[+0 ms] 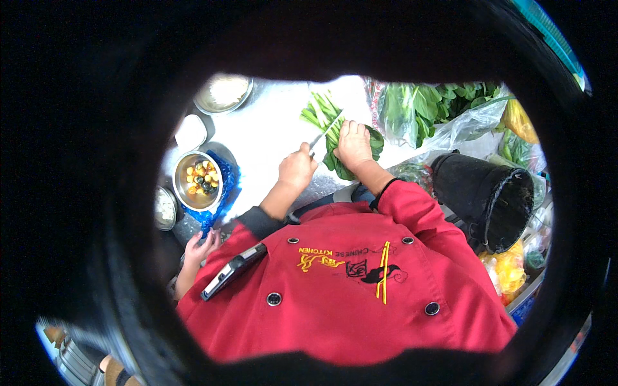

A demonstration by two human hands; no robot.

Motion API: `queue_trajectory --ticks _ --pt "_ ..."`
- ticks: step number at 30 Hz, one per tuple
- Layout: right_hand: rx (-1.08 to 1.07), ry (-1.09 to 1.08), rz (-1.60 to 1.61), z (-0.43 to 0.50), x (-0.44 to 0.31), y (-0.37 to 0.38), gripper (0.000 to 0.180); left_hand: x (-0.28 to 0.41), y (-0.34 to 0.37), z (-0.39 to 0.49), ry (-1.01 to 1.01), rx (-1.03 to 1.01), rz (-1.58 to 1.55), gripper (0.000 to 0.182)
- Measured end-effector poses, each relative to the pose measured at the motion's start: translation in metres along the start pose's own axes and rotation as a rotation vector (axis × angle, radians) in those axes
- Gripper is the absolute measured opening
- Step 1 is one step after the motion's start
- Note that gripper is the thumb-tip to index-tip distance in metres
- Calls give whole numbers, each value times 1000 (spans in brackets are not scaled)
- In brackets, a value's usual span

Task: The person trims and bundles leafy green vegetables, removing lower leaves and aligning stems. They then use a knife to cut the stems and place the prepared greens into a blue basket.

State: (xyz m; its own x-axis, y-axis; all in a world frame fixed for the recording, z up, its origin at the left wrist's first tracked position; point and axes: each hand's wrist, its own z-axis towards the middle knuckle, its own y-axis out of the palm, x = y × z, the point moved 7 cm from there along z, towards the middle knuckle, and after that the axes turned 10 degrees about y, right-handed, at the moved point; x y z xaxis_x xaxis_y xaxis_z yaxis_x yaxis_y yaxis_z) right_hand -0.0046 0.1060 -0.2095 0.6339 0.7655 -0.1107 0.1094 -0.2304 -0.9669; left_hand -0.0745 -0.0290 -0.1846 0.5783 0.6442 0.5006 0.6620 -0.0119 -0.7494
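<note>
My left hand is closed around the handle of a kitchen knife. Its blade points up and to the right, lying over the pale green stalks of a bunch of leafy greens. My right hand presses down on the same bunch, just right of the blade, fingers together. Dark green leaves spread out beside and below that hand. The bunch rests on a bright, shiny work surface. Glare hides whether the blade is in the stalks.
At left stand a metal bowl of yellow and dark pieces, other bowls and a white container. Another person's hand touches a blue plastic bag. At right are bagged leafy greens and a tilted black bucket.
</note>
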Motion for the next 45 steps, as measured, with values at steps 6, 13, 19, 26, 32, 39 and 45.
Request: queue_trajectory --ticks 6,13,19,26,32,39,45 --pt "74 -8 161 4 11 9 66 10 -1 25 61 99 -77 26" --pt "-33 43 561 -5 40 -18 51 -54 -35 -54 -67 534 -1 25" --pt "-295 43 1530 -23 50 -87 56 -81 -14 -34 -195 408 365 21" --pt "449 -177 655 26 122 -334 64 43 -27 77 732 223 815 77" --pt "548 -310 -126 158 182 -328 88 82 -14 126 884 -12 966 53" --pt "459 -251 115 173 242 -281 87 84 -15 123 647 -82 855 29" --pt "858 -325 600 62 286 -294 49 80 -14 124 502 207 703 21"
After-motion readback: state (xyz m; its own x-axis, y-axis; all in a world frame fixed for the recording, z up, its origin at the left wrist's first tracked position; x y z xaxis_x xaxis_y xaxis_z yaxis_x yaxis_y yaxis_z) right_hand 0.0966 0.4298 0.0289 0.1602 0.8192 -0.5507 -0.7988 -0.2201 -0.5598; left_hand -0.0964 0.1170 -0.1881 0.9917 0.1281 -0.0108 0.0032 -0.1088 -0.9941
